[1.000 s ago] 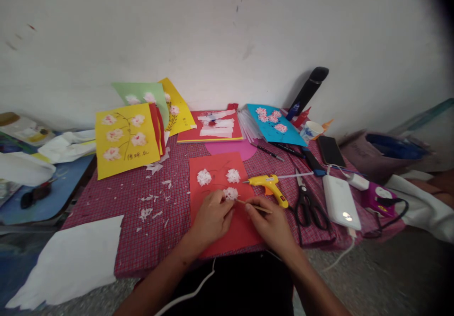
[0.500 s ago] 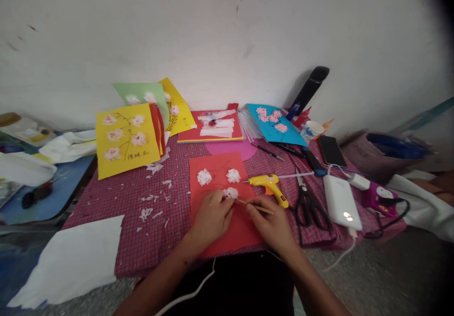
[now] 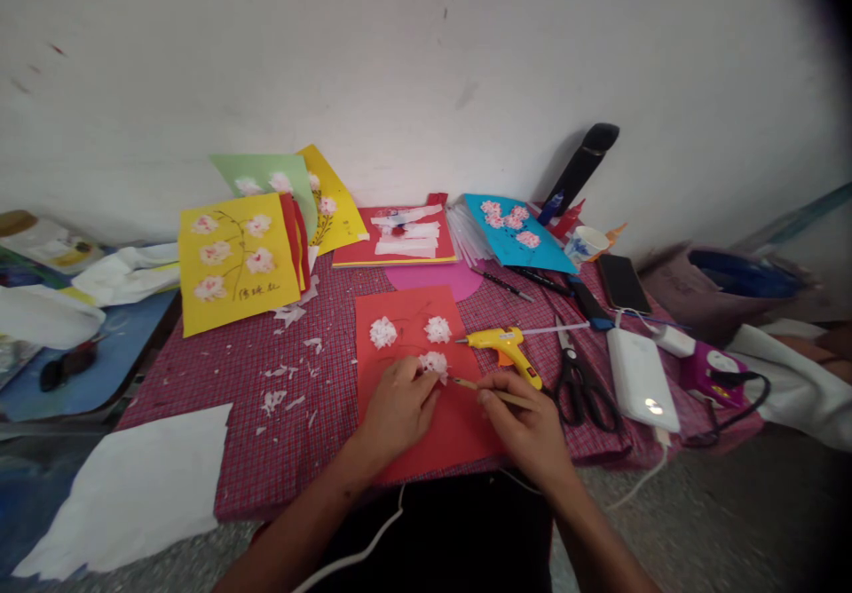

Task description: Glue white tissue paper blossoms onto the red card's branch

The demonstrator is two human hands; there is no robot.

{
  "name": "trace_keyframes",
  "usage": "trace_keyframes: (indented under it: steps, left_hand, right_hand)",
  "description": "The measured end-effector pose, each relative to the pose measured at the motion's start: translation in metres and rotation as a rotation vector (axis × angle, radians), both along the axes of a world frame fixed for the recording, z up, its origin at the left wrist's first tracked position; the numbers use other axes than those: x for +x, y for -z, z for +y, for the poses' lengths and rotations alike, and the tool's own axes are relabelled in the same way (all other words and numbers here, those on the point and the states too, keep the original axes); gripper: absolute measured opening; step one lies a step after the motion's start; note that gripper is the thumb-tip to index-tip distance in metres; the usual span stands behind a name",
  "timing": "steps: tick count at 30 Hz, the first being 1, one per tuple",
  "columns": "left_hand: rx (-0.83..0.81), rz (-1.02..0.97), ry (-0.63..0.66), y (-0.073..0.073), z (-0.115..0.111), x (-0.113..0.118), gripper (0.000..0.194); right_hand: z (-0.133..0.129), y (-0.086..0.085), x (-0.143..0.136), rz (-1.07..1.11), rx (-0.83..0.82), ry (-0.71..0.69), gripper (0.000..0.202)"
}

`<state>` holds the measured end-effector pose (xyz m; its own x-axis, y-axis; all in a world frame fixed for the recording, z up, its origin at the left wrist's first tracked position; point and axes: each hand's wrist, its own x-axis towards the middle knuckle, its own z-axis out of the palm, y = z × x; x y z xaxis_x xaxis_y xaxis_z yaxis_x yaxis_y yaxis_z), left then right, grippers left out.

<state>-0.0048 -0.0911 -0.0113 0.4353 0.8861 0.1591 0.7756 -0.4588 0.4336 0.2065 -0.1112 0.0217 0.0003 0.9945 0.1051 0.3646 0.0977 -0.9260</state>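
Note:
A red sheet (image 3: 426, 446) lies before me with three white paper flowers and thin drawn stems on it. My left hand (image 3: 399, 402) rests on the sheet, its fingertips pinched at the edge of the lowest flower (image 3: 434, 364); what they grip is too small to make out. In my right hand (image 3: 523, 415) is a thin wooden stick (image 3: 509, 396), its tip a little right of that flower. Just beyond the right hand lies a yellow glue gun (image 3: 499, 339), its nozzle near the upper right flower (image 3: 437, 329).
Black scissors (image 3: 578, 389), a white power bank (image 3: 642, 378) and a phone (image 3: 623, 283) lie to the right. Yellow flower cards (image 3: 232, 309) stand at the left, near paper scraps (image 3: 272, 400). A blue card (image 3: 509, 247) leans at the back.
My right hand has moved right with the stick, drawing its tip away from the left fingertips. The left hand has hardly moved.

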Motion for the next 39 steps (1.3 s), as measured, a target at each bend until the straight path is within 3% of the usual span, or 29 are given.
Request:
trace_keyframes:
  steps: [4,9,15,21,26,32,39]
  left_hand:
    - [0.001,-0.027,-0.007,0.002,0.0,-0.001,0.017]
    - [-0.003,-0.138,-0.068,-0.007,-0.001,-0.005,0.011]
    - [0.043,-0.086,-0.13,-0.013,-0.016,-0.032,0.012]
    - [0.012,-0.093,-0.201,-0.002,-0.042,-0.068,0.015]
    - [0.036,-0.108,-0.232,0.01,-0.054,-0.079,0.015]
    - [0.063,-0.078,-0.206,0.01,-0.053,-0.074,0.016]
    - [0.025,0.017,0.007,-0.007,-0.031,-0.021,0.035]
  right_hand:
    - [-0.009,0.006,0.011,0.053,-0.007,0.056,0.015]
    - [-0.024,0.023,0.021,0.064,0.032,0.112,0.013]
    - [-0.03,0.03,0.019,-0.034,0.071,0.06,0.012]
    - [-0.023,0.029,0.008,-0.143,0.141,-0.012,0.011]
    - [-0.022,0.024,0.0,-0.168,0.148,-0.059,0.011]
    - [-0.021,0.022,-0.002,-0.177,0.112,-0.089,0.011]
    - [-0.019,0.028,0.004,-0.105,0.026,-0.045,0.011]
